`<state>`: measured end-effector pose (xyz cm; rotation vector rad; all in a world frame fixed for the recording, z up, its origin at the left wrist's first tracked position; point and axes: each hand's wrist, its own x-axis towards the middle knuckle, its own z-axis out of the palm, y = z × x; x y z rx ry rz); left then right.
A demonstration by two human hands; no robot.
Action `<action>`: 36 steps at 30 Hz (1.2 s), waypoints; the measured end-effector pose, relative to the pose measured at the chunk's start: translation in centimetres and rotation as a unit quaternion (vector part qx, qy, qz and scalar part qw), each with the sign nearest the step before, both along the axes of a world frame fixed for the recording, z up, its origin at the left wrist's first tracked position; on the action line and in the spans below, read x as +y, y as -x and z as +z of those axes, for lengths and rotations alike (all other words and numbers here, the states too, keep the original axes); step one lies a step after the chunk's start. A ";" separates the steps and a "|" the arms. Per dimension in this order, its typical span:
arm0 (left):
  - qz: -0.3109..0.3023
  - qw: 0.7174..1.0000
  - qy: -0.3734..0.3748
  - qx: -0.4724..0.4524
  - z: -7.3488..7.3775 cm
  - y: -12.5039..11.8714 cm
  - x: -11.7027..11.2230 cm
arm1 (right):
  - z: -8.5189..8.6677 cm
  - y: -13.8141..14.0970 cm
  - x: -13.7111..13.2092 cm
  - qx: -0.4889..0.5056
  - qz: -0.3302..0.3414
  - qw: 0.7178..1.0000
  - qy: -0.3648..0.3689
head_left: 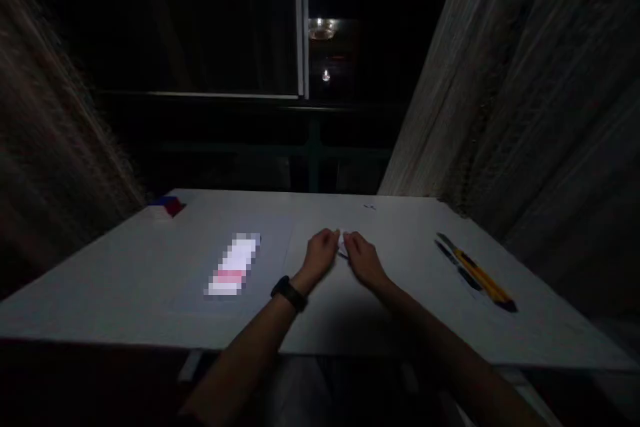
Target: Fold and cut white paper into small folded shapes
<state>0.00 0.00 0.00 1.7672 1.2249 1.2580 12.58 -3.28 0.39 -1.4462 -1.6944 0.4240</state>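
Both my hands rest on a white table (125, 280) in dim light, fingertips meeting over a small white object (343, 245), perhaps a folded bit of paper. My left hand (320, 255), with a dark watch on its wrist, has its fingers curled and pinched on the object's left side. My right hand (364, 259) pinches it from the right. What the object is stays too small and dark to name.
A blurred white and pink patch (234, 265) lies left of my hands. A yellow utility knife (483, 275) and a dark pen lie at the right. A red and blue item (167, 205) sits at the far left corner. A dark window and wall stand behind.
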 end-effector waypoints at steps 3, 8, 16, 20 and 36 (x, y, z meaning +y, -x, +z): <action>-0.006 1.000 -0.007 -0.007 0.0 -0.1 -0.2 | -0.1 0.1 0.2 0.009 -0.002 1.000 0.017; -0.035 0.996 0.023 -0.074 0.0 -0.2 -0.2 | -0.1 0.1 0.1 0.042 0.027 0.999 0.020; -0.118 0.966 0.116 -0.199 0.3 -0.3 -0.6 | 0.1 0.1 -0.1 0.095 0.045 0.994 0.015; -0.131 0.959 0.126 -0.216 0.2 -0.2 -0.5 | 0.2 0.0 -0.2 0.097 0.060 0.993 0.009; -0.116 0.979 0.067 -0.152 0.1 0.0 -0.3 | 0.2 -0.4 0.2 0.161 0.077 0.984 0.002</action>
